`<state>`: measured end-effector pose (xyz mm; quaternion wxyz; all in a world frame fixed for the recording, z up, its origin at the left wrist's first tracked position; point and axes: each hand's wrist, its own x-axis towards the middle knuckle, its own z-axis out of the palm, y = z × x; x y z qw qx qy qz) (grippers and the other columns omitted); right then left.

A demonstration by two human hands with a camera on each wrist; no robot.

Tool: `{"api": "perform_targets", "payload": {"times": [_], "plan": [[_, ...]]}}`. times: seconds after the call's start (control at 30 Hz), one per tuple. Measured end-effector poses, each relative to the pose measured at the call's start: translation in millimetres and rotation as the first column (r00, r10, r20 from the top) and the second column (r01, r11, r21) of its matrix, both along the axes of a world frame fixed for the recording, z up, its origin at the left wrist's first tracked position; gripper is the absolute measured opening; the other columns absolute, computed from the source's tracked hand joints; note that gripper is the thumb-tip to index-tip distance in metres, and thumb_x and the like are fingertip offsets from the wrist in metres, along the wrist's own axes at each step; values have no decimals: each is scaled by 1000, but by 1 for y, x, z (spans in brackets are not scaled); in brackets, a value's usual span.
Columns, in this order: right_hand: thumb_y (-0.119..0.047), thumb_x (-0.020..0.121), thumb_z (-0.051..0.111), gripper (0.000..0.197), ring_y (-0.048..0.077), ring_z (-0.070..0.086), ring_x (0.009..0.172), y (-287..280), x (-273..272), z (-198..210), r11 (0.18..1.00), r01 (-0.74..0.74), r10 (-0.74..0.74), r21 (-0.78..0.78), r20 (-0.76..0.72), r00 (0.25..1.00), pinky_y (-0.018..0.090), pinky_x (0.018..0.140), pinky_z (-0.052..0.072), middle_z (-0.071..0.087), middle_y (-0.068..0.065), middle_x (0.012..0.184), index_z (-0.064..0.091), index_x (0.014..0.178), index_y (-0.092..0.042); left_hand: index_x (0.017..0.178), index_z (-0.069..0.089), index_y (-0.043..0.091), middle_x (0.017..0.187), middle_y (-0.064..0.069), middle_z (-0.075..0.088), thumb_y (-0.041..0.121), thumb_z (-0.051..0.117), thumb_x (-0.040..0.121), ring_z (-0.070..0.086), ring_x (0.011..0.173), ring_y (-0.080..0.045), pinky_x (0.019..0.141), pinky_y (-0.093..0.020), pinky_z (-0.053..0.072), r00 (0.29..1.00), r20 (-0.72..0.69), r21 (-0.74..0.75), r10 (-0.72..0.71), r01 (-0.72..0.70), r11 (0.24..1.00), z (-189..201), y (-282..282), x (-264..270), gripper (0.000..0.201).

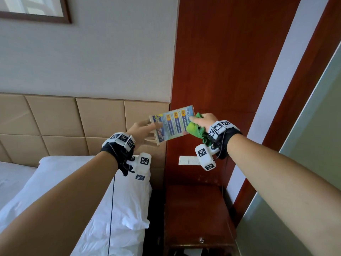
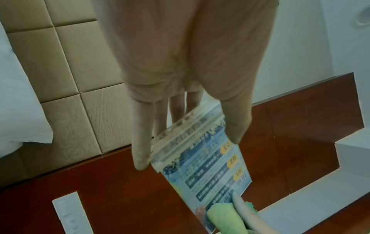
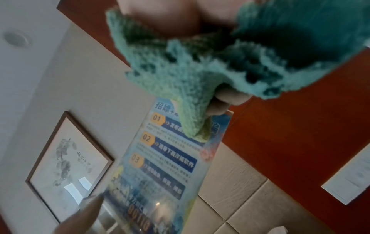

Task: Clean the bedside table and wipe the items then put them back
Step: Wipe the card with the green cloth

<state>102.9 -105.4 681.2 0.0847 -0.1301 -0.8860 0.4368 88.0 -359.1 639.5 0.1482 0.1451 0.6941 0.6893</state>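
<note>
Head view, room: a wood wall panel (image 1: 212, 61) backs the corner, a padded headboard (image 1: 55, 122) runs to its left, and a bed (image 1: 27, 191) with a white pillow (image 1: 129, 200) lies just beside the bedside surface (image 1: 197, 209).
Bedside surface: the part of its dark wooden top that shows carries nothing, so I judge the items are off it; whether the top is already wiped cannot be told.
Open room: the air above the surface is free, bounded by the wall panel behind, the pillow and headboard on the left, and a pale wall strip on the right; a white switch plate (image 1: 189, 160) sits on the panel just above the top.
Acrylic sign stand (image 1: 172, 124): held up in mid-air, well above the surface, its printed face tilted toward the person.
Progress: I judge this the item-wiping step; the stand has yet to go back, and other items, if any, are out of view.
Left hand (image 1: 142, 131): grasps the stand at its base end, thumb on the printed face and fingers along the back, as the left wrist view shows.
Right hand (image 1: 203, 122): clenched round a green cloth (image 1: 196, 130), pressing a fold of it against the stand's top corner.
Edges: the stand's thin clear rim is near the panel but apart from it; setting it down calls for a straight drop onto the bare top.
</note>
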Motion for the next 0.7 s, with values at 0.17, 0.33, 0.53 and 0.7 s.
{"api": "perform_targets", "payload": {"times": [0.17, 0.33, 0.53, 0.7], "plan": [[-38, 88, 69, 28, 17, 64, 75, 0, 5, -2, 996, 21, -23, -85, -21, 1000, 27, 65, 50, 71, 4, 93, 69, 97, -12, 124, 55, 16, 107, -12, 74, 20, 67, 93, 73, 93, -31, 74, -47, 60, 998, -44, -14, 39, -39, 999, 3, 3, 2, 34], [-26, 82, 68, 25, 12, 57, 74, -9, 13, 3, 994, 62, -74, -90, -137, 988, 23, 57, 39, 61, -4, 90, 61, 105, -18, 122, 58, 6, 108, -16, 73, 23, 67, 93, 73, 94, -29, 74, -49, 60, 992, -21, 5, 125, -125, 992, 4, 3, -1, 35], [-19, 88, 67, 31, 20, 64, 102, -19, 8, 6, 979, 185, -102, 88, -578, 810, 21, 78, 44, 69, 4, 112, 65, 118, -11, 122, 60, 2, 109, -15, 73, 23, 68, 93, 73, 97, -26, 78, -47, 61, 991, -35, 4, 126, -126, 992, 9, 3, 3, 36], [1, 86, 58, 39, 23, 62, 104, -29, 2, 3, 938, 185, 13, 294, -562, 827, 35, 85, 53, 66, 2, 116, 68, 121, -13, 122, 62, 2, 109, -14, 73, 29, 68, 92, 72, 101, -28, 92, -49, 55, 994, -96, -29, 61, -64, 998, 15, 8, 10, 41]]}}
